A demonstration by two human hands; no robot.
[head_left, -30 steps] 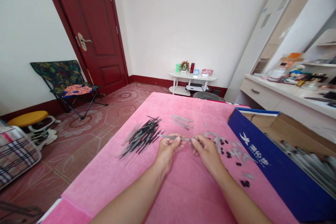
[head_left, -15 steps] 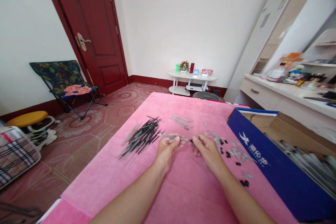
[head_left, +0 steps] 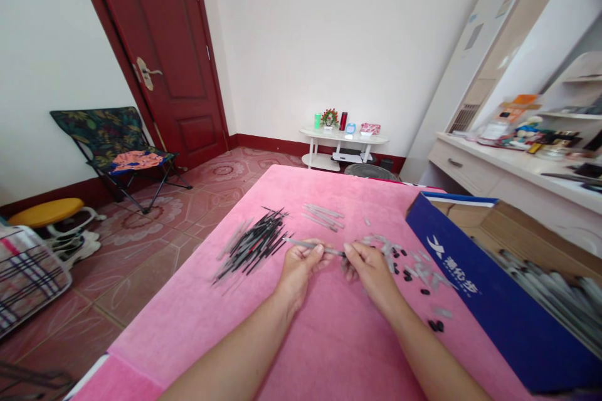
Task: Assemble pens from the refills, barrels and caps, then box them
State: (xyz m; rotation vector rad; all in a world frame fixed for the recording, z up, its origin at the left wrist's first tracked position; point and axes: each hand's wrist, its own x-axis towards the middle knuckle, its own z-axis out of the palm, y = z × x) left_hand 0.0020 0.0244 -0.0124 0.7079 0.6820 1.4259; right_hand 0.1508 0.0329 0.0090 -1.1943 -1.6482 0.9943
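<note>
A slim grey pen [head_left: 298, 242] lies level between my hands, its pale tip pointing left. My left hand [head_left: 301, 266] pinches it near the middle with thumb and fingers. At the pen's dark right end, my right hand [head_left: 365, 261] is closed on it; the fingers hide whether a separate part is there. Left of my hands is a heap of black and grey pen refills [head_left: 254, 244]. Several grey pen barrels [head_left: 323, 216] lie beyond. To the right, small clear caps [head_left: 426, 272] are scattered among small black plugs [head_left: 407, 276].
A pink cloth [head_left: 188, 319] covers the table. At its right edge stands a blue box [head_left: 475, 301] holding many grey pens [head_left: 550, 282]. Behind it is a white dresser [head_left: 475, 166] with clutter on top. A folding chair [head_left: 108, 138] is on the floor at left.
Both hands keep nearly the same place and grip on the pen. The dark end shows slightly less beside my right fingers. The whole view has shifted a little.
</note>
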